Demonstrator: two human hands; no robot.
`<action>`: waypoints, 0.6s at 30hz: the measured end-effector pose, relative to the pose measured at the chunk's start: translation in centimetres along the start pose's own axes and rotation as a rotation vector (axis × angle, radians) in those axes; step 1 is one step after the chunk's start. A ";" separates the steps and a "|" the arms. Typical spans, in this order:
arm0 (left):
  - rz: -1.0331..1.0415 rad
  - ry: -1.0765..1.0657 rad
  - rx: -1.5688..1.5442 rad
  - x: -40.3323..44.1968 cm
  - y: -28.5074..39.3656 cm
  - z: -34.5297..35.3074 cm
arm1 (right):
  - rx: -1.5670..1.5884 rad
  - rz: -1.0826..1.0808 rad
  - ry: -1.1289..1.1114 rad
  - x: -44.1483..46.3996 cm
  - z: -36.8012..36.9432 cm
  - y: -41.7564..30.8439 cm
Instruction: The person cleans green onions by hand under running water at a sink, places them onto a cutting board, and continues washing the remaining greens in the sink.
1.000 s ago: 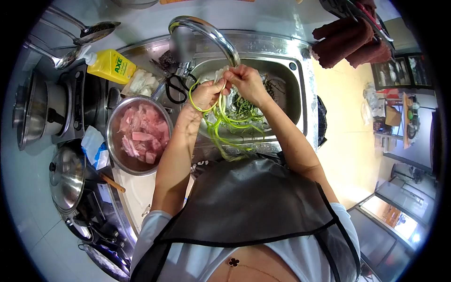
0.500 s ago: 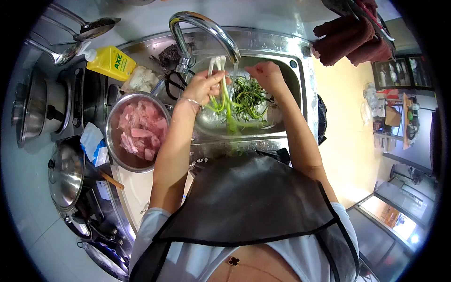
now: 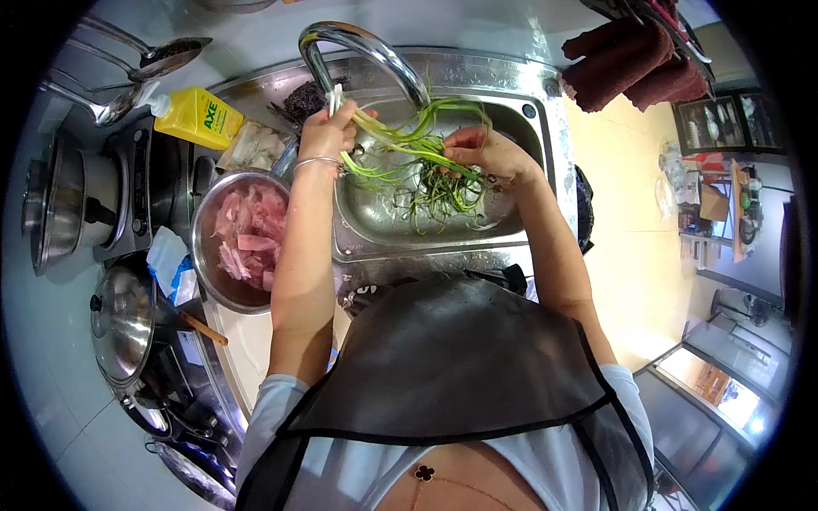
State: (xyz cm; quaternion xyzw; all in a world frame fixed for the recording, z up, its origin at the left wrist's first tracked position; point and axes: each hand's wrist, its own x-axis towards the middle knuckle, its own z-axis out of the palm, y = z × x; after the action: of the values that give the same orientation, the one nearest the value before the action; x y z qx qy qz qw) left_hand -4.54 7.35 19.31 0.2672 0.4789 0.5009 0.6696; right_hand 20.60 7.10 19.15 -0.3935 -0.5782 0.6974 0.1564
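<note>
My left hand point(image 3: 328, 136) is closed around the white ends of a bunch of spring onions point(image 3: 396, 140), at the left side of the metal sink point(image 3: 362, 230). Their long green leaves stretch across the sink below the faucet point(image 3: 375, 38). On the other side, my right hand point(image 3: 490, 155) has its fingers pinched on the green leaves. Beneath that hand, a tangle of darker, thin green leaves point(image 3: 439, 200) lies on the sink's bottom. Some leaf ends are hidden behind the right fingers.
A metal bowl of raw pink meat point(image 3: 251, 230) stands left of the sink. Behind it are a yellow AXE bottle point(image 3: 198, 117) and a dark scrubber point(image 3: 302, 102). A lidded pan point(image 3: 123, 319) sits further left. Brown cloths point(image 3: 622, 64) hang at the upper right.
My left hand has moved up and left with the spring onions, which now stretch sideways instead of hanging down. My right hand has come down a little and gripped their leaves.
</note>
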 end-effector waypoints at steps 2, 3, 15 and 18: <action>-0.008 0.112 -0.026 -0.4 0.3 0.2 | -0.169 0.073 0.184 -0.9 -1.1 0.4; -0.002 0.121 -0.056 -0.3 0.2 -0.1 | -0.164 0.134 0.254 -1.0 -1.6 1.2; -0.083 0.236 -0.117 -0.6 -1.0 0.7 | -0.704 -0.674 0.835 -1.6 4.6 -1.3; -0.112 0.211 -0.085 -1.1 -0.9 1.1 | -0.795 -0.781 0.857 -1.0 5.7 -2.0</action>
State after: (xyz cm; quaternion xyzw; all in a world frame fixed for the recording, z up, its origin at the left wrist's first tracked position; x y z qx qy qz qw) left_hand -3.24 6.13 19.35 0.1573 0.5389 0.5081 0.6532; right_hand 16.63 3.14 21.54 -0.4247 -0.7756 0.1095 0.4540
